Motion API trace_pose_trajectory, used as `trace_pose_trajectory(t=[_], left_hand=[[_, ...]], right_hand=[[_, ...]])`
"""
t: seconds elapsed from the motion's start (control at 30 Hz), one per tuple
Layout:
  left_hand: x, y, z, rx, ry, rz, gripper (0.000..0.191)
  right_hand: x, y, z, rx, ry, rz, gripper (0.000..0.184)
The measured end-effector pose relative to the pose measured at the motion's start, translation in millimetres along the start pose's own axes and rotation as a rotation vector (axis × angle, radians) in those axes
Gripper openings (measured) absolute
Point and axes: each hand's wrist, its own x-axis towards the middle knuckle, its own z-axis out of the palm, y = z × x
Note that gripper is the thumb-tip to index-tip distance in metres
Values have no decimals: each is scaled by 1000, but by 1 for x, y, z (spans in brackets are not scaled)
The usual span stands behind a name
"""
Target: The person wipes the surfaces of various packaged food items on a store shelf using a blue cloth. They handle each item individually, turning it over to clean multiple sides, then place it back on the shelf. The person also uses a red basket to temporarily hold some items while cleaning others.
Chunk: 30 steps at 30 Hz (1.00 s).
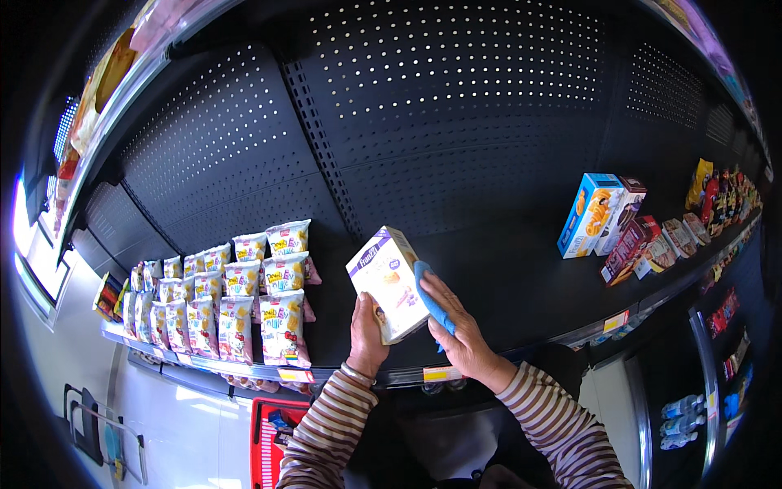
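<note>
A white and purple Franzzi biscuit box [391, 287] is held tilted above the front of a black shelf [495, 263]. My left hand [368, 333] grips the box by its lower left edge, thumb on the front face. A folded blue cloth [435, 299] lies under the fingers of my right hand [458, 333], pressed against the box's right side. The fingertips of the left hand are hidden behind the box.
Rows of snack bags [284, 324] stand on the shelf to the left. On the right are a blue Franzzi box [589, 217], a dark red box [629, 252] and round-topped packs [661, 253]. A red basket [264, 449] and a folding step stool [110, 437] are below left.
</note>
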Motion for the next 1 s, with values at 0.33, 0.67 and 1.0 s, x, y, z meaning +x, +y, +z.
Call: trace_pose_trajectory(t=[0.33, 0.67, 1.0], left_hand=[[-35, -17, 21, 316, -193, 29, 56], [-30, -22, 16, 339, -69, 221, 58], [-20, 3, 19, 73, -51, 279, 66]], right_hand=[[14, 20, -20, 166, 38, 123, 66], [-4, 46, 0, 153, 16, 365, 76], [0, 16, 11, 848, 202, 614, 43]])
